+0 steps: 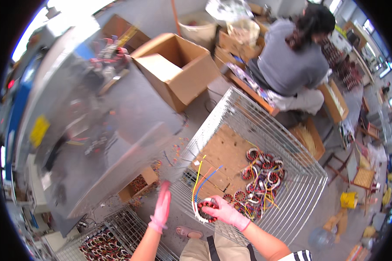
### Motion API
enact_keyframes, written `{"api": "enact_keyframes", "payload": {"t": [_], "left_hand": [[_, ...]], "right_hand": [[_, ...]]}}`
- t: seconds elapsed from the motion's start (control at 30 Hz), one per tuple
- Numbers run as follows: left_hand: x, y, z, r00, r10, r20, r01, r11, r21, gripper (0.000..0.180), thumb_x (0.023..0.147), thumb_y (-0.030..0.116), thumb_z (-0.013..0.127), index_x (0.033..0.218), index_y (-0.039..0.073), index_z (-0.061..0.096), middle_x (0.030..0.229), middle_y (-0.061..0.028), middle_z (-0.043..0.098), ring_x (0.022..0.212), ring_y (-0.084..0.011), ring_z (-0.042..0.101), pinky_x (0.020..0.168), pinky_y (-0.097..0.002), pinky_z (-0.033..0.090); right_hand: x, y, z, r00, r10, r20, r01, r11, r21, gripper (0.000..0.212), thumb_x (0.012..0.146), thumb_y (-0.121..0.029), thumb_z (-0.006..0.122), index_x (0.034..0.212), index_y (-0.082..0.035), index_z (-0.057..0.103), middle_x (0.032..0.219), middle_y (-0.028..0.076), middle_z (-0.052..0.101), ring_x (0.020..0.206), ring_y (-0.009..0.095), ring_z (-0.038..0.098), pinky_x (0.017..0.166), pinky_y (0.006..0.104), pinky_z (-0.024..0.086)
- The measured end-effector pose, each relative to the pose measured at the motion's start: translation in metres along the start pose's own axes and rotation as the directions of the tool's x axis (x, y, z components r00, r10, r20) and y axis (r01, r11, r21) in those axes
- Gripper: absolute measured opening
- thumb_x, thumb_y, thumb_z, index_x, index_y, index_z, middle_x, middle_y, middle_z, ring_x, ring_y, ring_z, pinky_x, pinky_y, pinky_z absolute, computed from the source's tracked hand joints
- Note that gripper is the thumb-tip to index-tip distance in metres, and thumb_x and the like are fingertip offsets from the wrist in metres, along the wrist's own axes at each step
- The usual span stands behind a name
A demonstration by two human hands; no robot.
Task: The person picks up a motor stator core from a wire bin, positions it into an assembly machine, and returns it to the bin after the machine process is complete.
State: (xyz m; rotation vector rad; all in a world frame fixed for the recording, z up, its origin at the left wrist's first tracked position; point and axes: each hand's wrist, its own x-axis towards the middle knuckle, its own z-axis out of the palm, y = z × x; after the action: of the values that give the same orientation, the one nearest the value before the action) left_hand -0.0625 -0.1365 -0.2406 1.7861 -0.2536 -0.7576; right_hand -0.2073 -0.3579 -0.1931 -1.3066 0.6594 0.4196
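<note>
My right hand, in a pink glove, is closed on a ring-shaped motor stator with dark red windings and a white edge. Yellow, orange and blue lead wires stick up from the stator, over the near left side of a wire basket. Inside the basket, several similar stators lie heaped on a brown board, their wires tangled. My left hand, also gloved in pink, holds nothing; its fingers stretch upward, slightly blurred, between the basket and a grey worktable.
An open cardboard box stands beyond the worktable. A seated person works past the basket. At lower left, another wire basket holds many stators. Wire scraps and a small carton lie on the floor; a yellow bucket stands right.
</note>
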Motion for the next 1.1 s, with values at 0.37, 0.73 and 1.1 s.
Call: {"api": "enact_keyframes", "payload": {"t": [0.37, 0.73, 1.1], "left_hand": [[-0.272, 0.107, -0.149, 0.830, 0.038, -0.556, -0.549, 0.229, -0.804, 0.038, 0.100, 0.031, 0.045, 0.070, 0.008, 0.044, 0.080, -0.0099, 0.061, 0.092, -0.0304, 0.062, 0.094, -0.0487, 0.049], [-0.432, 0.053, -0.368, 0.395, -0.059, -0.917, -0.614, 0.726, -0.311, 0.024, 0.091, 0.020, 0.050, 0.075, 0.007, 0.063, 0.074, -0.0037, 0.066, 0.074, -0.0161, 0.062, 0.080, -0.0356, 0.051], [-0.317, 0.165, -0.362, 0.616, -0.034, -0.787, -0.437, 0.817, -0.377, 0.046, 0.092, 0.028, 0.064, 0.128, 0.002, 0.053, 0.085, -0.0001, 0.058, 0.059, -0.0030, 0.050, 0.047, -0.0156, 0.037]], "right_hand": [[-0.146, -0.117, 0.285, 0.861, -0.339, 0.379, 0.484, 0.774, -0.409, 0.047, 0.090, -0.037, 0.064, 0.113, 0.003, 0.053, 0.082, 0.013, 0.066, 0.070, 0.016, 0.065, 0.062, 0.0307, 0.051], [-0.153, -0.178, 0.335, 0.681, -0.614, 0.398, 0.698, 0.381, -0.607, 0.038, 0.091, -0.029, 0.060, 0.114, 0.000, 0.056, 0.097, 0.022, 0.067, 0.090, 0.032, 0.067, 0.077, 0.0396, 0.052], [-0.053, -0.237, 0.429, 0.620, -0.543, 0.566, 0.784, 0.403, -0.473, 0.041, 0.091, -0.029, 0.060, 0.117, 0.001, 0.053, 0.097, 0.025, 0.065, 0.092, 0.038, 0.066, 0.078, 0.0409, 0.052]]}}
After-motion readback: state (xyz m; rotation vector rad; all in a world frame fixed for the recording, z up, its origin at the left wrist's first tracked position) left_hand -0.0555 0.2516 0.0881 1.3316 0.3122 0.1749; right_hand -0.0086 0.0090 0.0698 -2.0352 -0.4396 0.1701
